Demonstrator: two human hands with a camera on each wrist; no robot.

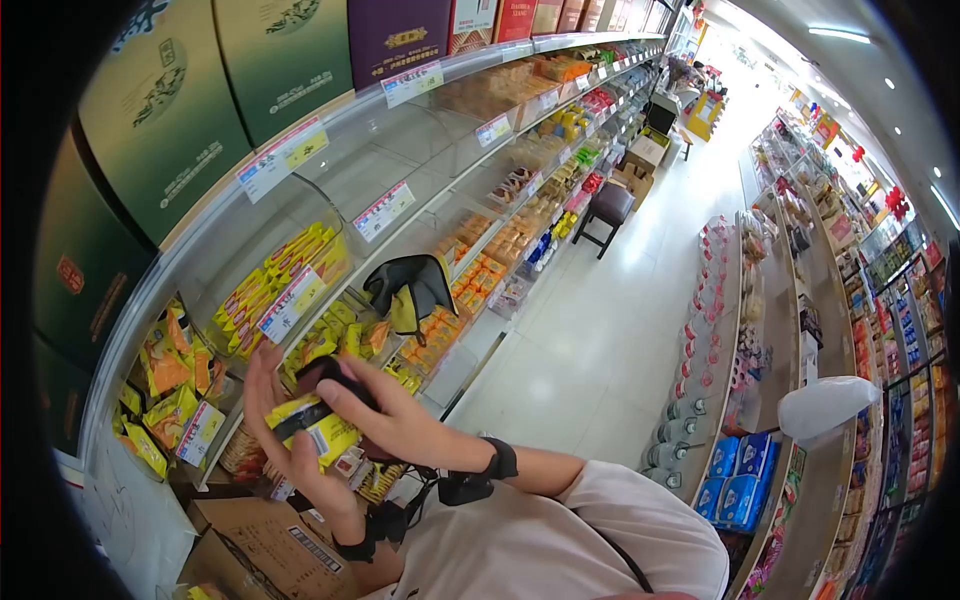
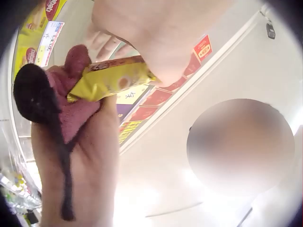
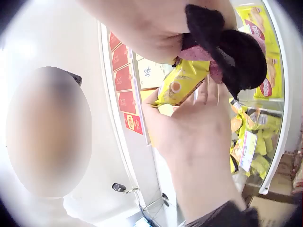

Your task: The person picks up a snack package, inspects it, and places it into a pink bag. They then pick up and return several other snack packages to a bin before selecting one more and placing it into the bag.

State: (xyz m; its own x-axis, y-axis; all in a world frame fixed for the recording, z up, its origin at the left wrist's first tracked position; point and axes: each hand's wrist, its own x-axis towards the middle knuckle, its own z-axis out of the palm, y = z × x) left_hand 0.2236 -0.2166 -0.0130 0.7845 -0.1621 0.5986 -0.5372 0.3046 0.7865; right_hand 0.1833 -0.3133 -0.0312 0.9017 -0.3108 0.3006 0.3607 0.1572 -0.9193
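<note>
Before the snack shelf, my left hand [image 1: 298, 450] holds a yellow snack packet [image 1: 325, 435] between thumb and fingers. A dark band runs across the packet in the head view. My right hand [image 1: 395, 415] grips a black and pink cloth [image 1: 335, 375] against the packet's end. Its pink fuzzy side [image 2: 78, 104] shows against the yellow wrapper in the left wrist view. In the right wrist view the cloth [image 3: 236, 59] hangs beside the packet [image 3: 184, 82], and the left hand [image 3: 194, 123] cups the packet from below. The right fingertips are partly hidden.
Yellow snack packets [image 1: 275, 280] fill clear bins along the shelf. A black and yellow item [image 1: 410, 295] drapes over the shelf edge. Green boxes [image 1: 165, 110] stand on top. Below lies an open cardboard box [image 1: 270, 545]. A stool [image 1: 608, 207] stands in the aisle [image 1: 570, 340].
</note>
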